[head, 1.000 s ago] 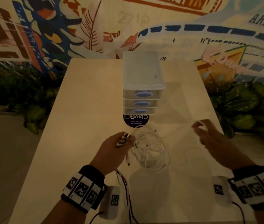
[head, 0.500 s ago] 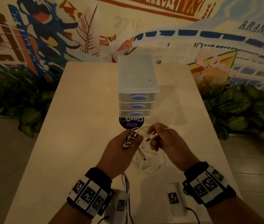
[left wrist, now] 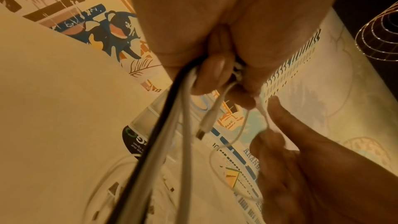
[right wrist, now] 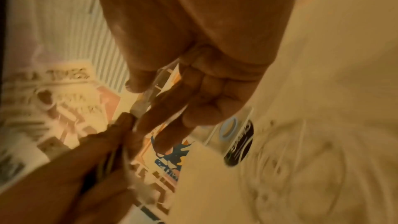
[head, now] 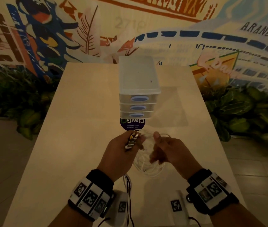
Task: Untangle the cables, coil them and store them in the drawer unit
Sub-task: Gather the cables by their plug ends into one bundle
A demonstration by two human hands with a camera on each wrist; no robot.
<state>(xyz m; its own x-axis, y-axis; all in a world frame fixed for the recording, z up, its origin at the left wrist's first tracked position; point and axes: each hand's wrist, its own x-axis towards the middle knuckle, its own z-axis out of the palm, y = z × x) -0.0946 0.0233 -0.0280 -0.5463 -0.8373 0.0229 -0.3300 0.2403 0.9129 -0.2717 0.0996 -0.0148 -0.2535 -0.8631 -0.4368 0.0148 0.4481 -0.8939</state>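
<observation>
Several cables (head: 131,142), black and white, are gripped in a bundle by my left hand (head: 136,141), and their ends trail back under my wrist. In the left wrist view a white USB plug (left wrist: 207,122) dangles below my left hand (left wrist: 215,74). Loose loops of white cable (head: 148,171) lie on the table between my hands. My right hand (head: 156,148) is close beside the left and pinches a thin white strand (left wrist: 263,113); it is blurred in the right wrist view. The clear drawer unit (head: 138,79) stands beyond, its three blue-handled drawers closed.
A round purple sticker (head: 132,124) lies on the pale table (head: 80,145) just in front of the drawer unit. Green plants (head: 244,115) line both long sides of the table, and a painted wall stands behind its far edge.
My right hand swung in from the right side of the table to the left hand and took hold of a white strand. The left hand kept its grip on the bundle.
</observation>
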